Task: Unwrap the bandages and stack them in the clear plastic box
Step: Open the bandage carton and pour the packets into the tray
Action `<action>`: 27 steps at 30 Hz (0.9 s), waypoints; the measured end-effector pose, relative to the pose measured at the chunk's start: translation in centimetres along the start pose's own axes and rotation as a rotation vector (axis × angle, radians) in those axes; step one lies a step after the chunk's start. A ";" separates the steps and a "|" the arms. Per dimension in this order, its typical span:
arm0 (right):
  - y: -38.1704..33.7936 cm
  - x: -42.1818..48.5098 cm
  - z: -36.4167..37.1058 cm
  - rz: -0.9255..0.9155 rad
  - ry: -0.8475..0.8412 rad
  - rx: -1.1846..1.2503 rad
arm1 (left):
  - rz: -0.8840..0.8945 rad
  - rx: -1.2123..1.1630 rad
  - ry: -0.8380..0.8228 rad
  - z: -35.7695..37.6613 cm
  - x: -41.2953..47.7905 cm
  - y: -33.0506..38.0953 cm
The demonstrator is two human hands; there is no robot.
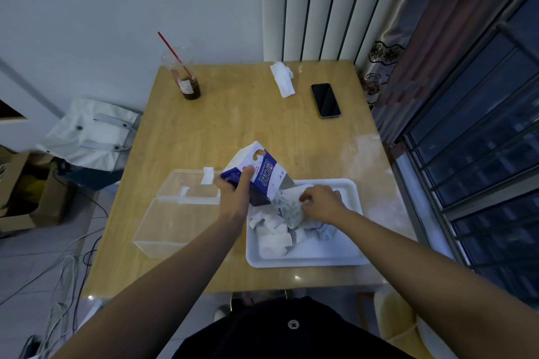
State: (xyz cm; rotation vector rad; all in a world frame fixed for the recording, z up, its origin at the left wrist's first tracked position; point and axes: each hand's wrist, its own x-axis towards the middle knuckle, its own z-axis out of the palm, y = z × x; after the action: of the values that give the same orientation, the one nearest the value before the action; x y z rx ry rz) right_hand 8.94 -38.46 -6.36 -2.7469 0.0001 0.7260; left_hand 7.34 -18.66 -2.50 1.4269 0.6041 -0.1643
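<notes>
Bandages (280,230): loose heap of white and blue-printed packets, lying in the white tray (306,262) at the near right of the table (248,122). Wrapped or unwrapped could not be told for each piece.

Right hand (320,202): over the far side of the heap, palm down, fingers curled into it and gripping a crumpled clump of packets.

Left hand (233,191): fingers and thumb wrapped round a blue-and-white carton (262,172), held tilted above the tray's far left corner, its lower end down toward the heap.

Clear plastic box (163,230): just left of the tray, on the table, open. Its lid (189,183) was hinged back, away from the person. One small white piece (208,175) sat at the lid's far edge. Contents of the box were too faint to make out.

Farther back on the table: a dark phone (325,100) face up on the right, a crumpled white wrapper (282,77) near it, and a clear cup (186,79) of dark liquid with a red straw (172,49) on the left.
</notes>
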 end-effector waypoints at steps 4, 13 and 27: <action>0.5 0.4 -0.8 -0.017 0.117 0.523 | -0.108 -0.086 0.127 -0.3 0.9 0.3; -1.1 -0.8 -2.6 -0.100 -0.039 1.119 | -0.512 -0.464 -0.135 0.5 0.6 1.2; -1.3 -1.3 -3.4 -0.118 -0.046 1.011 | -0.552 -0.230 -0.229 0.9 1.3 0.3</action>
State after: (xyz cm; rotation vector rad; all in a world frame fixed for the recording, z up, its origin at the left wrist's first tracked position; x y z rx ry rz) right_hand 9.53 -38.34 -2.53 -1.7486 0.1502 0.5386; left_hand 8.81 -19.18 -2.86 0.9758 0.7871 -0.6646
